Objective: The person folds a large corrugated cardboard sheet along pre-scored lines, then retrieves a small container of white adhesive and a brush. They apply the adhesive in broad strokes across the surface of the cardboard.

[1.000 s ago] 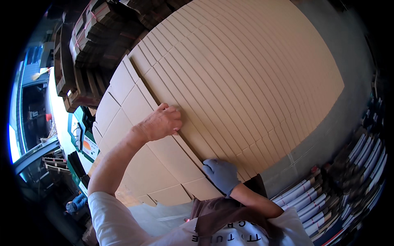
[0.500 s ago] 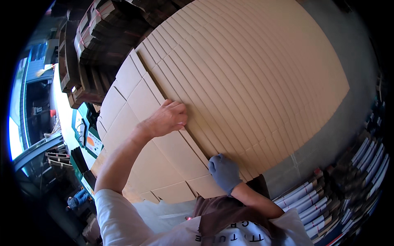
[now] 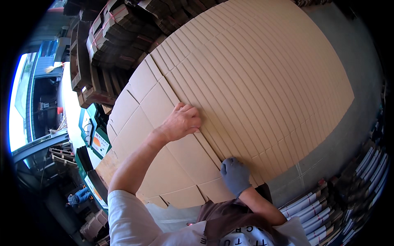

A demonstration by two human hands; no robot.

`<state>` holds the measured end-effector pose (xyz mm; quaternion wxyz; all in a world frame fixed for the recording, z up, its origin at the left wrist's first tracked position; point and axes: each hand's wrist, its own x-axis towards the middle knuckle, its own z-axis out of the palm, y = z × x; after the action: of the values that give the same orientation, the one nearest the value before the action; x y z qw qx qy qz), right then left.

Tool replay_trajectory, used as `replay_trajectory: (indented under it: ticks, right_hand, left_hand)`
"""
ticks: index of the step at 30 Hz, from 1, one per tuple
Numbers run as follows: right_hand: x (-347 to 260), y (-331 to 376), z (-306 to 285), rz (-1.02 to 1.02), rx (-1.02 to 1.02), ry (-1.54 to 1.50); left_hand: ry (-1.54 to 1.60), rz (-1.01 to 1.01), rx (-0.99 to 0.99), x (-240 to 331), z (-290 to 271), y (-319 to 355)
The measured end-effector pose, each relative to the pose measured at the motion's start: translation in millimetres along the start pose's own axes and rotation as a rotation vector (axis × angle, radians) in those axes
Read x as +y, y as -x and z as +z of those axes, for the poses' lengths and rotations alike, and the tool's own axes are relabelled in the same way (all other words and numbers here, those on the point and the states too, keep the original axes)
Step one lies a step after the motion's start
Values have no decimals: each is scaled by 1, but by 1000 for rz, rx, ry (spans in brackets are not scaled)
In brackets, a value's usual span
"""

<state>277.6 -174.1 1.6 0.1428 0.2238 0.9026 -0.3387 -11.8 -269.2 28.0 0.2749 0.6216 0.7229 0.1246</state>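
A flat, creased brown cardboard box blank [image 3: 154, 104] with slotted edges lies in front of me. Its long right edge runs along a fanned row of overlapping cardboard sheets [image 3: 271, 90]. My bare left hand [image 3: 182, 122] is closed at the middle of that edge, its fingers curled over the board. Nearer my body, my right hand [image 3: 235, 176], in a grey glove, is closed at the same edge close to the near corner. The fingertips of both hands are partly hidden.
Tied bundles of cardboard [image 3: 117, 33] stand beside a wooden pallet [image 3: 92, 84] at the far left. Green-and-white printed pieces [image 3: 97, 139] lie to the left. Stacked white-edged sheets [image 3: 312, 213] stand at the near right, on the grey floor [image 3: 328, 143]. A person [image 3: 79, 197] is at the lower left.
The whole view has shifted, so most things appear farther right. Both hands stay at the blank's edge, and the dark gap between that edge and the fanned sheets looks narrower.
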Motion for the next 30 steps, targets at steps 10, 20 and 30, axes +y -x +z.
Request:
replay_trajectory:
  ticks: [10,20,30]
  right_hand:
    - [1,1,-4,-65,-8,60]
    - [3,-2,-3,-71,21,-41]
    - [1,-1,-9,-57,14,18]
  left_hand:
    - [-3,-9,65,4,4,5]
    - [-163,-768,792,-134,17,102]
    - [96,-1350,582,-255,-43,104]
